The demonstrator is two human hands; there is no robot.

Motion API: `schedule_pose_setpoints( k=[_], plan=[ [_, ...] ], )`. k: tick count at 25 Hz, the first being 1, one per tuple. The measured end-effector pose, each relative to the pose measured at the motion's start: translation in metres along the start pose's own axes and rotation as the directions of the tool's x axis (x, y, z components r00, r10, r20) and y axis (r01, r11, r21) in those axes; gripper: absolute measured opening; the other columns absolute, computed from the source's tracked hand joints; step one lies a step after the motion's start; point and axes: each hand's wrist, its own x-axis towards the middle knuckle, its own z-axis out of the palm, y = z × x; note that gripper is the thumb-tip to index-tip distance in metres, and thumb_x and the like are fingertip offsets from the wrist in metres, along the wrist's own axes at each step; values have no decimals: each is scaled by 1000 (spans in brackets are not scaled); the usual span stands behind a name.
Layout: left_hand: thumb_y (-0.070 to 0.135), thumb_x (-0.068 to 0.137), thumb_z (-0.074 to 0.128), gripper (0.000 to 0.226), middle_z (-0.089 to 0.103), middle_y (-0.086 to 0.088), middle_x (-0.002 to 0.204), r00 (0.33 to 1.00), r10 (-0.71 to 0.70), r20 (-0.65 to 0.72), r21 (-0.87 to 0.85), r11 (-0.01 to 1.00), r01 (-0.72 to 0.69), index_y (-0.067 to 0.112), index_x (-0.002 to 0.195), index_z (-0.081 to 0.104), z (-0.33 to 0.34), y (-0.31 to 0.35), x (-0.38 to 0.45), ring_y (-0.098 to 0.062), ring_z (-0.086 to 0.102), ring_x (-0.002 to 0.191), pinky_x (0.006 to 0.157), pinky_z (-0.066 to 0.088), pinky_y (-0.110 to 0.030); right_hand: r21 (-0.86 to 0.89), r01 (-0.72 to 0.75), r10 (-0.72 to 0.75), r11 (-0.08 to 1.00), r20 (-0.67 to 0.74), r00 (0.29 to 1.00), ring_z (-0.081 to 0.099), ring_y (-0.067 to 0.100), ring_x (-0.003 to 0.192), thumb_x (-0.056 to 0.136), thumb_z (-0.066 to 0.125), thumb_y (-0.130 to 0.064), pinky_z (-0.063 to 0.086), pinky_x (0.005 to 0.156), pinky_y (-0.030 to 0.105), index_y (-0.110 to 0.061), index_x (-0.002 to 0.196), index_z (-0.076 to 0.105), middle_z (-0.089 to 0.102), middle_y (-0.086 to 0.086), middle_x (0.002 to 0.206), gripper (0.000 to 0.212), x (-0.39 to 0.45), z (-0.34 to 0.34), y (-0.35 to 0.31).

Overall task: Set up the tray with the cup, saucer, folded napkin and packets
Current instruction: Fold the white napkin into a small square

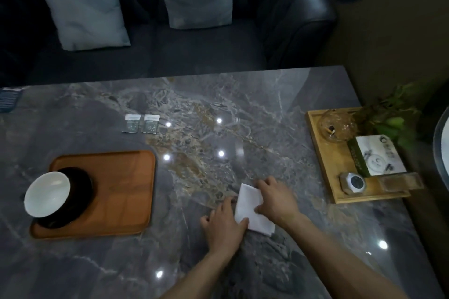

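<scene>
Both hands, left hand (224, 222) and right hand (275, 198), fingers flat on white napkin (251, 209); packets (141, 124) unreadable.

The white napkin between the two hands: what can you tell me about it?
The napkin is plain white, apparently thin paper or cloth, folded into a long rectangle with layered edges showing at its near corner. It lies flat and slanted on the grey marble table, right of the brown tray, not on it. The left hand rests fingers on its near-left edge; the right hand presses its right side.
</scene>
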Motion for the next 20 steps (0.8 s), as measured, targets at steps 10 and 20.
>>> schedule_pose_setpoints(
  k=[10, 20],
  plan=[
    [27, 77, 74, 16, 65, 1, 94, 960, 163, 230, -521, 854, -20, 18, 88, 67, -27, -24, -11, -15, 63, 88, 84, 55, -38, 544, 31, -157, 839, 188, 969, 60, 6, 87, 77, 73, -28, 47, 69, 24, -39, 97, 55, 62, -11, 97, 29, -47, -36, 9],
    [28, 61, 78, 62, 67, -17, 103, 992, 94, 80, -954, 296, 49, 10, 116, 55, -59, -4, -87, -21, 67, 89, 67, 56, -35, 985, 24, -79, 169, -11, 997, 68, 31, 101, 81, 71, -34, 55, 89, 52, -25, 111, 66, 74, 6, 106, 32, -111, -55, -15]
  ],
)
